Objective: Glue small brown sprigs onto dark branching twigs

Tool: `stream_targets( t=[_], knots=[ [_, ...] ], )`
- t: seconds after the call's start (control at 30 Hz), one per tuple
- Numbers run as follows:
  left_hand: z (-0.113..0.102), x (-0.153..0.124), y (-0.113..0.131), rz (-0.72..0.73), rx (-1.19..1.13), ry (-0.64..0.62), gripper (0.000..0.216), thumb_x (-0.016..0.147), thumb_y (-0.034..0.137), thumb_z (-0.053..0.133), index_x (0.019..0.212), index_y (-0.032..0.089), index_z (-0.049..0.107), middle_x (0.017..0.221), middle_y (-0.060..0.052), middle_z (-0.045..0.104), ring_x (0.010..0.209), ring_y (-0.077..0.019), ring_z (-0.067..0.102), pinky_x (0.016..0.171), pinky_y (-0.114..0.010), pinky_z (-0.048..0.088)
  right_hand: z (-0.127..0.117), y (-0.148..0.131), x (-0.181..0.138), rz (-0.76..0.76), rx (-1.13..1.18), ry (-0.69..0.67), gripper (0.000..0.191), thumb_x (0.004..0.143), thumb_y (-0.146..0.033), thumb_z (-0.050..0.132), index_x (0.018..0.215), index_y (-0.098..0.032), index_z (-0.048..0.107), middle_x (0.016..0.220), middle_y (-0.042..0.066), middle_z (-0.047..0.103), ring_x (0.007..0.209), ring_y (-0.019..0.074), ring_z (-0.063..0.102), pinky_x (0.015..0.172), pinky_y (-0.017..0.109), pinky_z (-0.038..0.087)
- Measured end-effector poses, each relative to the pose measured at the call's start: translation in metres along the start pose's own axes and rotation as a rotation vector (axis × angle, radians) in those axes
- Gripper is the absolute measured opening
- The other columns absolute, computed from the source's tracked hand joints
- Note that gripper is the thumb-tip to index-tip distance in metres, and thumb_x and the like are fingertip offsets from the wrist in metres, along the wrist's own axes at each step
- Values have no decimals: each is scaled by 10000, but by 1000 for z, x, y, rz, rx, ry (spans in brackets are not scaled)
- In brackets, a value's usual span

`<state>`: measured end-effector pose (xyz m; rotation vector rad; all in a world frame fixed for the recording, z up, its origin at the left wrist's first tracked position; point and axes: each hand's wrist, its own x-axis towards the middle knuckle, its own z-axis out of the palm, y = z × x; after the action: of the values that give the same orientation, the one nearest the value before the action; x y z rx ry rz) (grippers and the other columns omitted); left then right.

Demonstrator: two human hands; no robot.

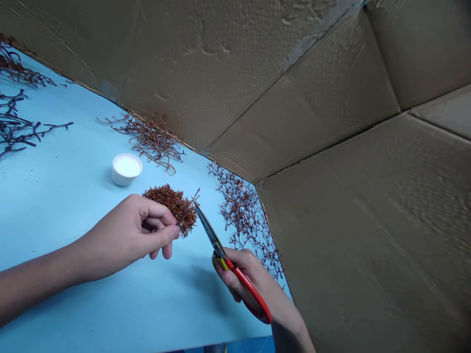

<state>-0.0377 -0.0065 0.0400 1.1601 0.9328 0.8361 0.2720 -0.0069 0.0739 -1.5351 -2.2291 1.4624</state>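
Observation:
Pinched between the thumb and fingers of my left hand [152,228] is a thin dark brown twig [188,208], its forked tip pointing up and to the right. My right hand [250,274] grips scissors [211,233] with red and yellow handles. The blade tips meet the twig near its fork; the blades look nearly closed, and I cannot tell whether they cut into it. Behind my left hand lies a heap of short reddish-brown cut pieces [165,196], partly hidden by the fingers.
A small white cup [127,169] with white contents stands beyond my left hand. Long thin brown stems [150,137] lie by the cardboard wall [221,59]. Small branched bits [243,211] line the right edge of the light blue table [110,309]. Larger dark branches [22,125] lie far left.

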Motion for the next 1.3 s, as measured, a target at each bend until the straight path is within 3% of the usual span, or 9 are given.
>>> stream_targets(
  t=[0.37, 0.63, 1.0, 1.3],
  knots=[
    [-1, 0, 1, -9, 9, 7, 187, 885, 335, 730, 776, 184, 715, 683, -19, 757, 541, -98, 563, 508, -207, 422, -1, 4, 0, 46, 19, -21, 652, 926, -839, 596, 792, -203, 547, 594, -52, 480, 491, 98, 510, 479, 225, 330],
    [-2, 1, -3, 4, 28, 5, 187, 902, 334, 721, 782, 190, 723, 680, -8, 752, 536, -97, 562, 502, -199, 422, 0, 4, 1, -25, -26, -25, 698, 912, -902, 524, 761, -223, 478, 585, -66, 406, 519, 89, 323, 493, 254, 253],
    [-1, -2, 1, 0, 23, 18, 161, 894, 302, 728, 778, 191, 726, 676, 2, 746, 546, -89, 552, 501, -184, 411, -1, 6, -2, -72, -98, -10, 706, 938, -907, 452, 805, -216, 514, 678, -30, 436, 600, 116, 341, 542, 263, 314],
    [-1, 0, -1, 8, 20, 2, 175, 882, 299, 727, 751, 185, 712, 669, 0, 753, 539, -87, 556, 498, -188, 397, -3, 4, 1, -64, -66, -20, 716, 926, -911, 474, 804, -207, 529, 650, -40, 438, 571, 105, 334, 527, 259, 281]
  ],
)
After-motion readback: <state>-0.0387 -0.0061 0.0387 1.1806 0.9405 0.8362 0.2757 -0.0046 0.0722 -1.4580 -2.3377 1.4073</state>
